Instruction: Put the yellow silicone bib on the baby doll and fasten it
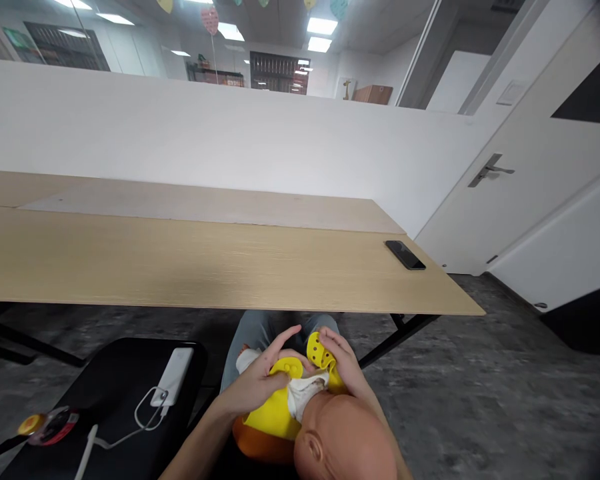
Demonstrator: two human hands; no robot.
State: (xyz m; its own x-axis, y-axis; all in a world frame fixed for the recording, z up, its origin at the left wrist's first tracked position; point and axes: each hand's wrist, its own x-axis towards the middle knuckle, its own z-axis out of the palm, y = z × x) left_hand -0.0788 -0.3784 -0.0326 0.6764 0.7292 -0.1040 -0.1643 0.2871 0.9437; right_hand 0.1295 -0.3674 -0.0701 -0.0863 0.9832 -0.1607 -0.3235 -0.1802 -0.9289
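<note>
On the far left, a round red-and-yellow object (47, 427) lies beyond the edge of a black seat (120, 367). A white power bank (173, 377) rests on the seat with a white cable (147, 417) attached.

The infant manikin (345, 440) lies on the person's lap, over denim-clad legs (250, 337), below the near edge of the counter (180, 267). Only its bald head and one ear show from this view. Around its neck sits a yellow silicone-like bib (273, 413) with an orange lower section (253, 440). A white cloth (305, 393) lies between the bib and the manikin's neck.

The hands are together above the manikin's neck, close but not touching. The left hand (255, 383) spreads over the bib's rounded yellow tab (287, 367). The right hand (343, 357) closes on the perforated yellow strap (320, 350).

Recommended hold: support the tab with the left hand and grip the strap with the right, keeping the strap's holes uncovered and visible.

On the right, a black phone (405, 255) lies on the counter. Beyond it stands a white door with a metal lever handle (490, 170).
</note>
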